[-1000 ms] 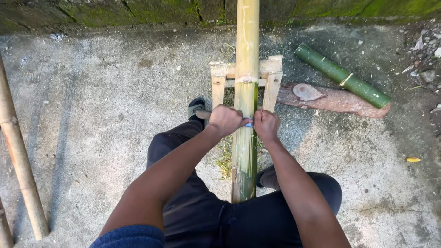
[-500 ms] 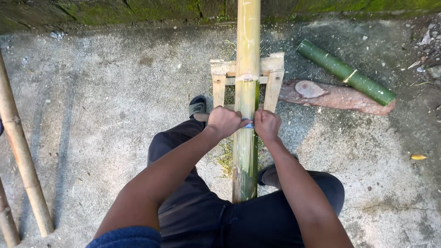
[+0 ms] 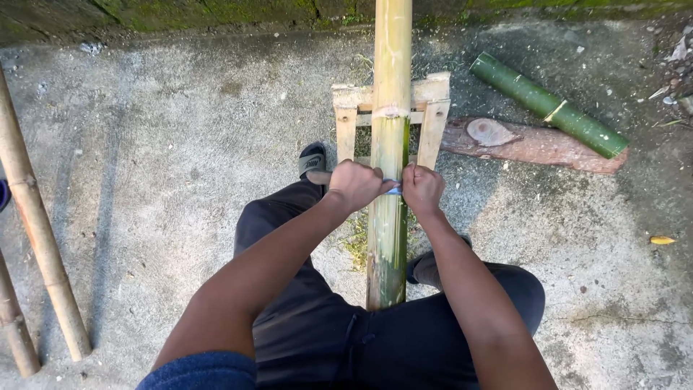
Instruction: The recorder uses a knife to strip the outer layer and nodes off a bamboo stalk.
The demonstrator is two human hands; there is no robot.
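A long bamboo pole (image 3: 390, 108) runs from between my knees away from me and rests on a small wooden stand (image 3: 348, 108). Its near part is scraped pale, with green strips left. My left hand (image 3: 355, 184) and my right hand (image 3: 422, 188) are closed on the two ends of a scraping blade (image 3: 392, 190) laid across the pole, one hand on each side. Only a short bluish-grey strip of the blade shows between the fists. Fine green shavings (image 3: 356, 242) lie on the ground beside the pole.
A short green bamboo section (image 3: 548, 105) lies on a reddish log (image 3: 520, 144) at the right. Two tan bamboo poles (image 3: 36, 217) lie at the left edge. The ground is rough concrete, with a mossy wall base (image 3: 180, 11) at the top. My sandalled foot (image 3: 312, 160) rests by the stand.
Both hands with the blade have stayed at about the same spot on the pole; the view has shifted only slightly.
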